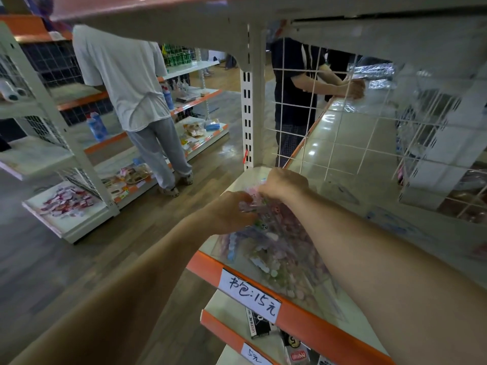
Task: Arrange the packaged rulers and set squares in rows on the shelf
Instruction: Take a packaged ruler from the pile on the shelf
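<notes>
Clear packets of pastel rulers and set squares lie in an overlapping heap on the white shelf with an orange front edge. My left hand grips the near left end of the top packet at the heap's far end. My right hand reaches over from the right and pinches the same packet's far edge, fingers curled down. More clear packets lie flat further right on the shelf.
A wire mesh panel backs the shelf, with a white slotted upright at its left corner. A white price label sits on the orange edge. A lower shelf holds boxed goods. Two people stand in the aisles beyond.
</notes>
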The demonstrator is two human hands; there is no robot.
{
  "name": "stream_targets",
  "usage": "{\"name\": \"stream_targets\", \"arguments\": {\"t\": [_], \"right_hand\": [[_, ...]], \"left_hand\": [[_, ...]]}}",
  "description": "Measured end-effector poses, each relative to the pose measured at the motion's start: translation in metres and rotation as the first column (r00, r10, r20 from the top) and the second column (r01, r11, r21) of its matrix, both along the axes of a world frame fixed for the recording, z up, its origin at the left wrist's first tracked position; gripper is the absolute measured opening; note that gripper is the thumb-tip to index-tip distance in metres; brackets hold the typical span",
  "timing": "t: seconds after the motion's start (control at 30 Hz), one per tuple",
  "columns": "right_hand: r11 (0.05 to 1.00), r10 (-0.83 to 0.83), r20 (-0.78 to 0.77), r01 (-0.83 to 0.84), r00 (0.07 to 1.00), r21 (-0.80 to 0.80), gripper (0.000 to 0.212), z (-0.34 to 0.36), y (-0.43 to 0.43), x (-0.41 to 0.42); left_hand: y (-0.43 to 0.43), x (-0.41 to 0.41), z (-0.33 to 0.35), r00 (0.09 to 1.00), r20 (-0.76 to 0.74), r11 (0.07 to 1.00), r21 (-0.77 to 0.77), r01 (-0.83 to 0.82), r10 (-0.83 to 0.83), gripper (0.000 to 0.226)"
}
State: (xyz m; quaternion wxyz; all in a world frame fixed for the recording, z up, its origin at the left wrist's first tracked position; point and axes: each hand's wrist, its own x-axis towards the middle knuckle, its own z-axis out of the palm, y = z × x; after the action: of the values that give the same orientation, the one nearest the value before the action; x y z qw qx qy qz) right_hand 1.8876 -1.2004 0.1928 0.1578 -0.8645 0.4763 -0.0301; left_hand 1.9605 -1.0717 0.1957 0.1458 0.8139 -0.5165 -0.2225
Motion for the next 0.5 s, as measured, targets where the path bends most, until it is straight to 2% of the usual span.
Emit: {"name": "stream_targets", "arguments": {"t": [0.13,0.23,0.37,0.5], "right_hand": [[1.0,0.012,-0.031,-0.011,0.999,0.029,0.037,0.005,-0.001,0.0],[0.997,0.054,-0.058,-0.05,0.997,0.063,0.02,0.008,-0.002,0.0],[0.991,0.073,0.036,-0.077,0.997,0.107,0.011,0.01,-0.007,-0.005],[0.968,0.049,0.116,-0.076,0.992,0.237,0.009,0.017,-0.022,-0.029]], "left_hand": [[0.003,-0.001,0.003,0.999,0.034,1.0,0.012,0.016,-0.017,0.041],[0.005,0.0,0.005,1.0,0.0,1.0,-0.001,0.0,0.0,0.039],[0.003,-0.002,0.009,1.0,-0.002,1.0,-0.011,0.004,-0.004,0.035],[0.004,0.001,0.01,0.999,0.026,1.0,0.002,-0.023,0.023,0.039]]}}
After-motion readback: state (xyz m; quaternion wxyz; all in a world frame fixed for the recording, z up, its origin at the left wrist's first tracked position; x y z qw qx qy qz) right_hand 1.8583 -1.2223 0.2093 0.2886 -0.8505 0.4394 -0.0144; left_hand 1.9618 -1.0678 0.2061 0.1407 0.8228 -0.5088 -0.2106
